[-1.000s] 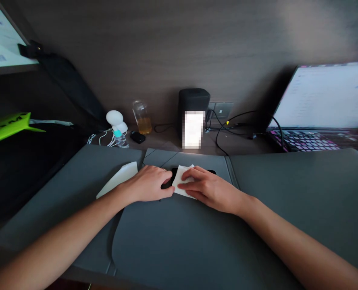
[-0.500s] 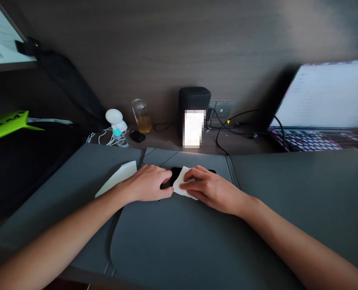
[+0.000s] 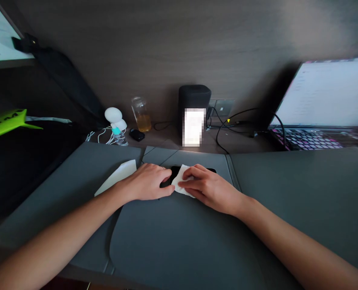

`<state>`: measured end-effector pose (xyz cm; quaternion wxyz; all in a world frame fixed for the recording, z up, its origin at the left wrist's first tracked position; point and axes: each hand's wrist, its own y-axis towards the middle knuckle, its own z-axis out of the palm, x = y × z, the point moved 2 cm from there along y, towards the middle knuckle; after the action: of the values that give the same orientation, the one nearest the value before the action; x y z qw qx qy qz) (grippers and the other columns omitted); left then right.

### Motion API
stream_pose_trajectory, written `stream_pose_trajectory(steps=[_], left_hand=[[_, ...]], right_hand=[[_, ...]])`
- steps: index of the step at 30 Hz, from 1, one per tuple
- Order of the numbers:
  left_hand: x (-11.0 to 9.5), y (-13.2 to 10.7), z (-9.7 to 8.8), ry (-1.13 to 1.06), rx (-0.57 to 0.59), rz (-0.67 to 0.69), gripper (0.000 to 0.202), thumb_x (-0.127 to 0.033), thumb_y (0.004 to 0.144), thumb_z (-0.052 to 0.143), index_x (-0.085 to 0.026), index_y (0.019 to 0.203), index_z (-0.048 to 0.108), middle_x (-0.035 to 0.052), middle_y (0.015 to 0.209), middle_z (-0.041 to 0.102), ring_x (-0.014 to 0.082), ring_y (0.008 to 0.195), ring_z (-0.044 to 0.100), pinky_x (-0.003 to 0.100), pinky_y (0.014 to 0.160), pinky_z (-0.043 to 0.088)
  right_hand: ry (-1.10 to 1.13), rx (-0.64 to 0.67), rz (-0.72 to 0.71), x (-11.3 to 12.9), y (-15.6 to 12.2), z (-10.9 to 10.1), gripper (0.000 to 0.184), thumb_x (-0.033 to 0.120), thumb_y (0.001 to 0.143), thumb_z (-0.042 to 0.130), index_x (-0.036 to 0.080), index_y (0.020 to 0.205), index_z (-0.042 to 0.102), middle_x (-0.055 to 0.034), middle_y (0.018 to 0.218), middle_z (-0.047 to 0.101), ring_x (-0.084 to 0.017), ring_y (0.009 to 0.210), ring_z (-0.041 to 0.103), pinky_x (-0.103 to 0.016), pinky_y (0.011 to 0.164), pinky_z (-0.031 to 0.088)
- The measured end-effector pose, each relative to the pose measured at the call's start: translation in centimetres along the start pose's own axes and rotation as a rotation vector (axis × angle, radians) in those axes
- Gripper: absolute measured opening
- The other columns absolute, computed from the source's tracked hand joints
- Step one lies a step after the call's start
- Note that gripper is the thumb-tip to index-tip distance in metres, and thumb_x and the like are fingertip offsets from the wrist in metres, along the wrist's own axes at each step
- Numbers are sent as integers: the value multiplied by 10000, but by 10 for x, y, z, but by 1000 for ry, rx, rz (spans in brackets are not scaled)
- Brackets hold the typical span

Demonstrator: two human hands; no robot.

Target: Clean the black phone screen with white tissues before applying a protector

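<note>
Head view: black device stretches crosswise, left fingers apart at its left end, right fingers clamped on white tissue.

"Where can we pass from our right hand?"
"Rightward, or nearer us, over bare grey surface."
"Ahead of our left hand?"
"A clear bottle stands in our way; rightward of that, the black speaker."
"And between both hands?"
"White tissue and a black device fill that narrow gap."
</note>
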<state>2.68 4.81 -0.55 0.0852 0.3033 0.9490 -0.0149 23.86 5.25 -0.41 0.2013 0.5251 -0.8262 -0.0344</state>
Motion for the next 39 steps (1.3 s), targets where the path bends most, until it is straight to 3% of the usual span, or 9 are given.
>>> stream_pose_trajectory(steps=[5, 10, 17, 24, 29, 31, 34, 39], left_hand=[[0, 0, 1, 5, 6, 17, 224, -378, 880, 497, -217, 726, 518, -9, 671, 593, 166, 592, 525, 313, 528, 224], [1, 0, 1, -11, 15, 21, 217, -348, 884, 487, -213, 714, 494, -14, 689, 601, 163, 616, 534, 308, 536, 238], [-1, 0, 1, 1, 16, 24, 231, -383, 933, 451, -221, 802, 550, -4, 741, 652, 183, 658, 582, 312, 541, 233], [-1, 1, 1, 36, -1, 9, 249, -391, 911, 483, -217, 749, 558, 0, 684, 626, 183, 616, 569, 309, 530, 236], [-2, 2, 1, -9, -9, 9, 234, -363, 936, 445, -220, 803, 576, -2, 709, 649, 181, 627, 582, 308, 540, 239], [-2, 3, 0, -16, -8, 0, 255, -376, 932, 455, -217, 758, 553, -9, 680, 628, 174, 609, 566, 309, 536, 231], [-1, 3, 1, -26, 4, -26, 308, -444, 909, 498, -213, 706, 517, -15, 637, 587, 165, 584, 535, 308, 529, 236], [1, 2, 1, -38, 20, -38, 355, -535, 869, 552, -217, 718, 503, -9, 650, 581, 167, 582, 501, 306, 524, 242]], right_hand=[[-9, -2, -29, 3, 4, 4, 328, 237, 992, 453, 198, 1251, 651, -123, 1104, 566, -232, 1019, 533, -418, 922, 485], [-24, 41, -6, 2, 3, -2, 322, 262, 1007, 422, 175, 1146, 699, -115, 1032, 579, -222, 946, 549, -410, 873, 504], [-55, 27, -51, 4, 5, 6, 442, 392, 967, 527, 150, 1333, 575, -142, 1230, 547, -265, 1169, 517, -477, 1070, 421], [-62, 14, -15, -1, 6, 4, 438, 431, 986, 475, 164, 1313, 590, -132, 1239, 580, -262, 1187, 537, -480, 1068, 445], [-69, 46, -51, 5, 10, 12, 593, 505, 957, 502, 80, 1370, 514, -184, 1439, 490, -284, 1376, 393, -485, 1162, 329], [-51, 63, -39, 2, 8, 9, 564, 481, 975, 481, 86, 1377, 509, -177, 1466, 471, -271, 1388, 389, -473, 1165, 326], [-19, 59, 8, -10, 0, -4, 391, 374, 996, 481, 152, 1295, 599, -125, 1394, 560, -240, 1311, 490, -461, 1149, 348], [115, 85, 86, -40, -20, -28, 238, 270, 973, 527, 228, 1108, 719, -70, 1217, 664, -210, 1173, 585, -401, 1009, 476]])
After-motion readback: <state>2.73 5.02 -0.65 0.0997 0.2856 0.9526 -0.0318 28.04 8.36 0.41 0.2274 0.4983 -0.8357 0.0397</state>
